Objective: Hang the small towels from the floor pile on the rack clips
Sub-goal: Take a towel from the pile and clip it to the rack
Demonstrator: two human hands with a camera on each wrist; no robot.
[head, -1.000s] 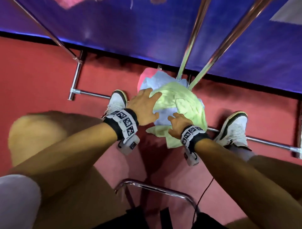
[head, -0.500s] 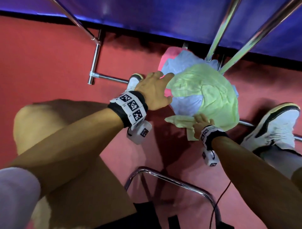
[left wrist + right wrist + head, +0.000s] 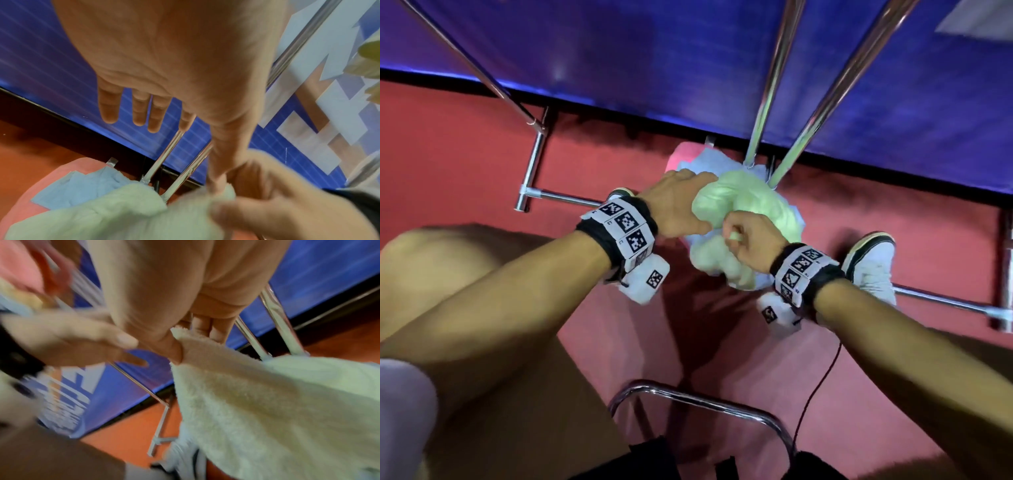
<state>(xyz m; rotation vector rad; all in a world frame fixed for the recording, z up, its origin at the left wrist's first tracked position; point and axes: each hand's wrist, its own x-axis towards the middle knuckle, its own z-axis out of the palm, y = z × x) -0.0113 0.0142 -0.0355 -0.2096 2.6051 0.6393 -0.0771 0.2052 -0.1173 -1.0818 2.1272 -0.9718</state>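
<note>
A pile of small towels lies on the red floor at the rack's foot: a light green towel (image 3: 750, 202) on top, a blue towel (image 3: 697, 164) and a pink towel (image 3: 679, 154) under it. My right hand (image 3: 750, 236) pinches a corner of the green towel (image 3: 267, 402) between thumb and fingers and holds it above the pile. My left hand (image 3: 678, 205) hovers beside it with its fingers straight, the thumb touching the same corner (image 3: 222, 191). No rack clips show in the head view.
Two chrome rack uprights (image 3: 770, 96) rise from behind the pile, and the rack's base bar (image 3: 571, 198) lies on the floor. A blue panel (image 3: 654, 51) backs the rack. My shoes (image 3: 869, 260) flank the pile. A chrome chair frame (image 3: 705, 404) is under me.
My right hand has closed on the green towel's near corner and raised it off the floor. My left hand has slid right, up against that corner.
</note>
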